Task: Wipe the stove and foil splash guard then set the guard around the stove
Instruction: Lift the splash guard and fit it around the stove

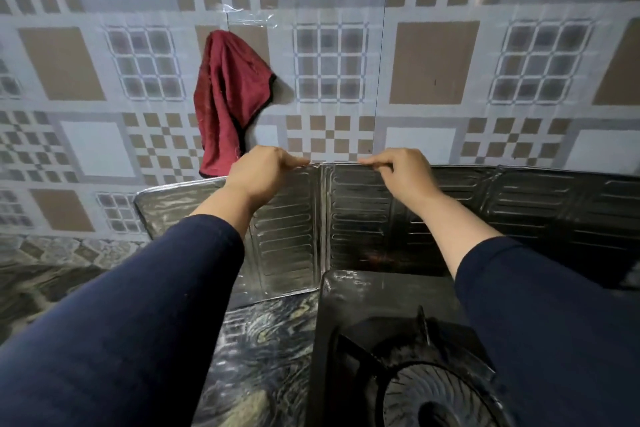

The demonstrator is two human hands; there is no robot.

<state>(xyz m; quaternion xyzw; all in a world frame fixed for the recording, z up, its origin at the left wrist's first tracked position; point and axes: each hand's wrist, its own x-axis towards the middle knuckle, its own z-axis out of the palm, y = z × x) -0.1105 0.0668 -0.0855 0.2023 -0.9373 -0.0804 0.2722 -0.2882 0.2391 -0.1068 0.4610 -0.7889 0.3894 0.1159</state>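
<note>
The silver foil splash guard stands upright in folded panels against the tiled wall, behind the black gas stove. My left hand pinches the guard's top edge left of a fold, and my right hand pinches the same edge just right of it. One guard panel angles out to the left past the stove's corner. The stove's burner shows at the bottom, partly hidden by my right sleeve.
A dark red cloth hangs on the wall above and left of the guard. A dark marbled counter lies left of the stove. The patterned tile wall fills the background.
</note>
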